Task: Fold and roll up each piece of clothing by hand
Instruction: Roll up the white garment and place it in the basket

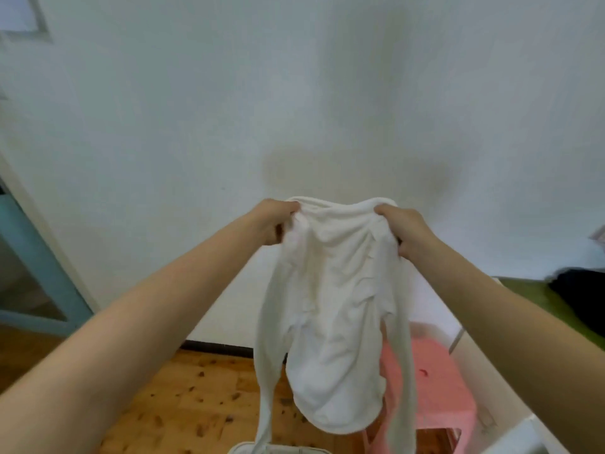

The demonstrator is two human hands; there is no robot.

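A white long-sleeved garment [334, 299] hangs in the air in front of me, its body drooping in a rounded pouch and its two sleeves trailing down on either side. My left hand [273, 221] grips the top edge at the left corner. My right hand [404, 232] grips the top edge at the right corner. Both arms are stretched forward, holding the cloth up against the white wall. The lower sleeve ends run out of view at the bottom.
A pink plastic stool [438, 385] stands on the wooden floor [183, 398] behind the garment. A white table edge [484, 388] runs along the right, with a green surface [530, 293] and a dark cloth [579, 290] beyond. A blue-framed door [39, 257] is at left.
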